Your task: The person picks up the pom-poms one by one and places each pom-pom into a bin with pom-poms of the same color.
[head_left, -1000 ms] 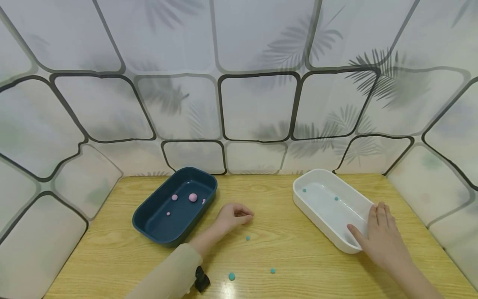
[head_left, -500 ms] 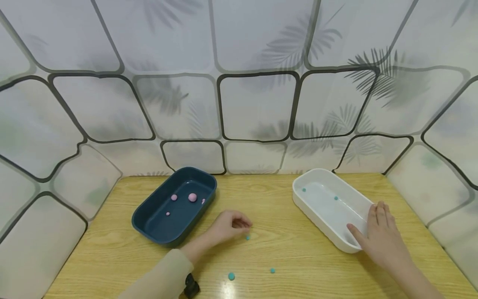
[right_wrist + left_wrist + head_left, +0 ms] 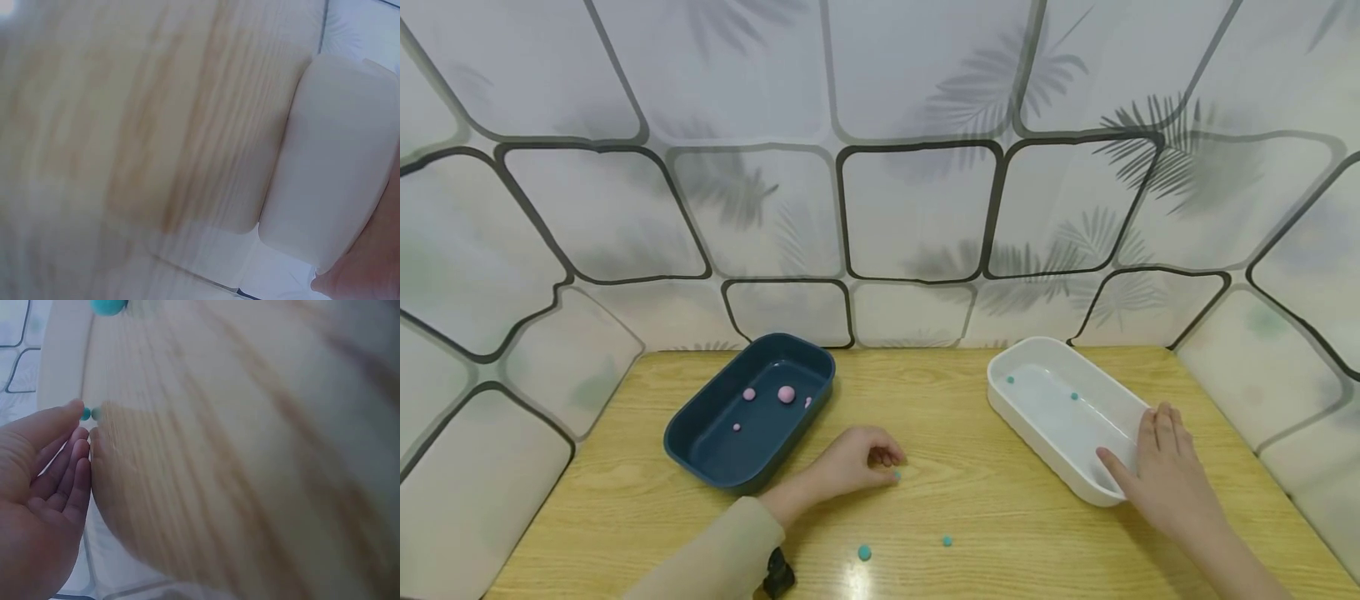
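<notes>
My left hand [image 3: 857, 460] reaches over the middle of the table, thumb and fingers curved with a gap between them. Right at its thumb tip is a small teal ball [image 3: 86, 414], partly covered in the head view. Closer to me lie a larger teal ball [image 3: 864, 552] and another small teal ball [image 3: 947, 542]. My right hand [image 3: 1172, 483] rests on the near right end of a white tray [image 3: 1037, 446], fingers straight along the rim and thumb over the inside. Two small teal balls [image 3: 1074, 397] sit in this tray.
At the left stands a dark blue tray [image 3: 700, 479] holding several pink balls [image 3: 786, 394] of different sizes. Both trays are on a wood-grain table [image 3: 925, 392], close to its back edge. A patterned curtain [image 3: 917, 208] encloses the back and sides.
My left hand has come slightly nearer and lower, its thumb reaching the small teal ball. My right hand and both trays stay where they were.
</notes>
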The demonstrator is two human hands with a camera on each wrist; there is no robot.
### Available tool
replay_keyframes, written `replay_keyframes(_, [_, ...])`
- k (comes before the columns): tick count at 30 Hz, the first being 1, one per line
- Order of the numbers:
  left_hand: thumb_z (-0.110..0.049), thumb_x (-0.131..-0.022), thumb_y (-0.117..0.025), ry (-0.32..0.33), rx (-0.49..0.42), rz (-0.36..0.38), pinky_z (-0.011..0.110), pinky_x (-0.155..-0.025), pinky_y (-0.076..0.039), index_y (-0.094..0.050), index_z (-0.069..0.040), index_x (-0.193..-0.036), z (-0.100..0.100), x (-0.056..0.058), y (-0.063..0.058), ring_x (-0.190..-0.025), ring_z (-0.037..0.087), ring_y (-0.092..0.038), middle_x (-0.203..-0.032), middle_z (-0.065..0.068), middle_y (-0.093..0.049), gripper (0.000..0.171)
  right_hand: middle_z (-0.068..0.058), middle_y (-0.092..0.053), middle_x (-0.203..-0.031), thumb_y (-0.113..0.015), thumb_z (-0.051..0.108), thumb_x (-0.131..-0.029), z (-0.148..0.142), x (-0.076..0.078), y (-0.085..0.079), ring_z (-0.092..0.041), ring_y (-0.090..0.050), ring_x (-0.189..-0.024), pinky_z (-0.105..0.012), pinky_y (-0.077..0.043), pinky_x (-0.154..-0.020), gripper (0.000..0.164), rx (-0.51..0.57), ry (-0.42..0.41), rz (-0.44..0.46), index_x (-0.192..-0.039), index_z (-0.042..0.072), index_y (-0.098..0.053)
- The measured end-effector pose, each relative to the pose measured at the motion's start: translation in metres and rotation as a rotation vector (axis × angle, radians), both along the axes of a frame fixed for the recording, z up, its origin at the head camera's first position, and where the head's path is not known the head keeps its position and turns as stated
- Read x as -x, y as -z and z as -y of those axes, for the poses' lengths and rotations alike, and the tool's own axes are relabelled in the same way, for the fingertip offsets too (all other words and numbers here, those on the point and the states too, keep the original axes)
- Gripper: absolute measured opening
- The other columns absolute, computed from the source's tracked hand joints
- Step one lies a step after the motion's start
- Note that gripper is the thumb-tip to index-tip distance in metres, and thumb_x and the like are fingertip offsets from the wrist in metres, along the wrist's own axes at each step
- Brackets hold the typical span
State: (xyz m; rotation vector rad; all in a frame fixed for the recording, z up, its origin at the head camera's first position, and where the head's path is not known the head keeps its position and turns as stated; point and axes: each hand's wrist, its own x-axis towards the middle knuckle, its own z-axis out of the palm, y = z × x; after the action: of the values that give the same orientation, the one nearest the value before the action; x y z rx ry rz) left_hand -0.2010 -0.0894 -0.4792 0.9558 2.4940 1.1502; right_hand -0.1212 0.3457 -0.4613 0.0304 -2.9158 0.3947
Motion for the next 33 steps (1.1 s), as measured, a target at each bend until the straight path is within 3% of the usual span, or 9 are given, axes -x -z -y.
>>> replay_keyframes(19, [-0.005,-0.09,-0.085,0.063,0.051,-0.111,0.017,-0.073,-0.054,-0.08,-0.011,-0.096,-0.0013,0.0007,0.0011,-0.081,0.003,-0.06,-0.091,0.0,-0.072,0.01,-0.056,-0.007,-0.159,-0.049,0.046,-0.11,0.0005,0.0012,-0.0014,-0.067,-0.003,-0.154,-0.074,-0.006,-0.128,0.097,0.0,0.003,0.021,-0.151,-0.033,-0.011])
replay_keyframes(33, [-0.01,-0.092,-0.084,0.062,0.051,-0.109,0.015,-0.073,-0.054,-0.081,-0.012,-0.092,-0.0016,0.001,0.001,-0.08,0.001,-0.061,-0.09,-0.001,-0.072,0.004,-0.057,-0.008,-0.158,-0.05,0.046,-0.11,0.0011,0.0007,-0.0008,-0.067,-0.004,-0.154,-0.074,-0.006,-0.128,0.097,0.005,0.004,0.006,-0.151,-0.033,-0.012])
